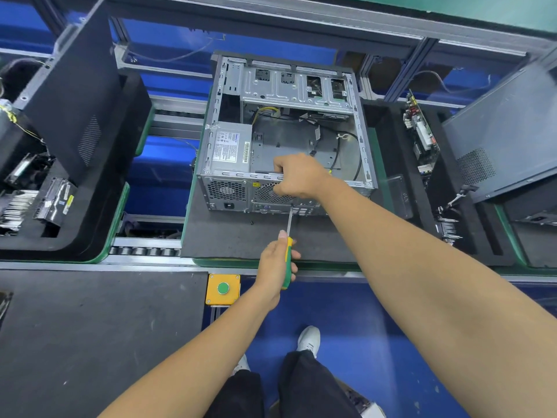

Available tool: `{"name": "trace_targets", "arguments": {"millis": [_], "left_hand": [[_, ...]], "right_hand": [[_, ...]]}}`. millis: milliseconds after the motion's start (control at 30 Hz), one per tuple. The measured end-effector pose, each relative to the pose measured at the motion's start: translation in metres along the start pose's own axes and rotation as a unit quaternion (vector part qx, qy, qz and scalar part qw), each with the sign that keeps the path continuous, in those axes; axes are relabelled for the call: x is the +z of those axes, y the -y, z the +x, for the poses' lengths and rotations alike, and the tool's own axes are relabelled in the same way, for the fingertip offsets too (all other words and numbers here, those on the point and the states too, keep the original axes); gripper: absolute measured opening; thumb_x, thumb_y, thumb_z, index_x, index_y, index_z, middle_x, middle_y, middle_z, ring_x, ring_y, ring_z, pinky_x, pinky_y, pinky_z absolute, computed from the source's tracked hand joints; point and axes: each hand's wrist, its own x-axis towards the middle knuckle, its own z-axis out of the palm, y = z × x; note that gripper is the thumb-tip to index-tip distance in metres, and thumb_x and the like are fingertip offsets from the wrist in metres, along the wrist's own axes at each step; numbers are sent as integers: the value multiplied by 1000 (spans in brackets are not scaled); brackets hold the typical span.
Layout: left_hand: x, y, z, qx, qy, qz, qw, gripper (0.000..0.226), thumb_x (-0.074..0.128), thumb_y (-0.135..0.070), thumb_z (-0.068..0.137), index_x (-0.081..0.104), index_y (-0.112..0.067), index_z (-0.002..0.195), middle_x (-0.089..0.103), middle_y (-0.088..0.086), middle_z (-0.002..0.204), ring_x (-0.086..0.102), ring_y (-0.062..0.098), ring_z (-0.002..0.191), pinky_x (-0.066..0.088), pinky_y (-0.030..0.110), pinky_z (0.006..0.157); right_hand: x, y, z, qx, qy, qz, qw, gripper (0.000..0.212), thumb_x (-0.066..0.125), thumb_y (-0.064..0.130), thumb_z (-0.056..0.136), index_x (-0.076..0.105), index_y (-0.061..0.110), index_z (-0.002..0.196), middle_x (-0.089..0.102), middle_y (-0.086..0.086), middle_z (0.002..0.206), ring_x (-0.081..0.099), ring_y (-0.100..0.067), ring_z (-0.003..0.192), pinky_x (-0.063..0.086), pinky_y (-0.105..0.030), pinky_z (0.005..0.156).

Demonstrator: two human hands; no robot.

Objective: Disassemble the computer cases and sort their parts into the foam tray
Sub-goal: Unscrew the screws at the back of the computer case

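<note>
Both forearms reach from the frame's bottom toward an open computer case [286, 134] lying on its side on a grey-matted surface [229, 236].

From my remote view, the left hand [275, 263] wraps a green-and-yellow screwdriver [287, 254], its shaft pointing up to the case's rear panel. The right hand [298, 176] curls over the case's rear top edge, gripping it beside the power supply [230, 147]. Black foam trays flank the case: the left foam tray [99, 206] holds drives, the right foam tray [464, 224] a circuit board [420, 137]. A yellow box with a green button [223, 288] sits below.
</note>
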Motion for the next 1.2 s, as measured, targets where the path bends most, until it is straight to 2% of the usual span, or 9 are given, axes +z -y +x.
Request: {"name": "trace_targets", "arguments": {"millis": [100,200,300,367,533,700,833,1000,1200], "left_hand": [[-3,2,1,12,-9,18,1000,44,72,-53,91,51,-18,105,58,3,94,55,8,58,47,25,48],[-9,3,4,23,-11,17,1000,44,77,-49,89,51,-14,95,60,6,86,58,8,55,50,25,50],[-11,3,3,50,23,-3,998,41,69,-49,95,60,-9,92,67,5,82,65,13,60,55,28,57],[-9,2,0,34,53,-16,998,45,57,-50,102,68,-6,103,71,1,79,70,14,67,57,27,61],[-4,-3,-3,-20,82,-37,996,48,38,-50,108,66,-13,118,76,2,82,70,12,63,56,26,56],[3,-9,-3,-11,20,-51,998,46,66,-53,95,38,-25,117,62,6,95,58,12,62,52,26,51],[-1,-3,-1,3,12,-24,1000,49,83,-35,86,46,-16,112,60,9,106,62,10,70,55,24,57],[-3,2,-2,19,44,-42,998,37,70,-40,97,61,-5,106,70,8,95,73,13,74,59,28,61],[-1,0,-4,-15,60,-54,997,44,42,-48,108,67,-15,121,78,1,93,73,11,75,57,26,59]], "right_hand": [[0,0,0,0,-2,0,1000,36,69,24,70,34,23,71,44,3,62,38,-20,63,26,-32,52],[0,0,0,3,0,3,1000,35,70,24,70,35,23,72,44,3,63,37,-19,61,26,-31,52],[-1,0,0,4,0,5,1000,35,70,24,70,36,22,73,44,3,62,36,-19,60,27,-32,53],[-1,1,-1,3,2,9,1000,35,71,23,70,36,22,73,43,3,62,36,-19,60,27,-32,53],[-2,1,-2,1,-1,14,1000,37,71,23,70,34,23,71,42,3,63,35,-19,62,27,-32,53],[-1,1,-1,3,0,10,1000,37,72,24,70,35,23,71,43,3,63,37,-19,61,28,-32,54],[1,-1,0,1,-7,15,1000,35,72,25,69,38,21,72,44,3,63,38,-20,62,28,-32,53],[3,-2,2,6,-9,12,1000,33,71,26,67,40,22,72,45,4,63,40,-20,63,30,-31,53],[2,-3,2,7,-6,13,1000,32,71,26,66,40,22,72,46,4,63,40,-19,62,30,-31,53]]}}
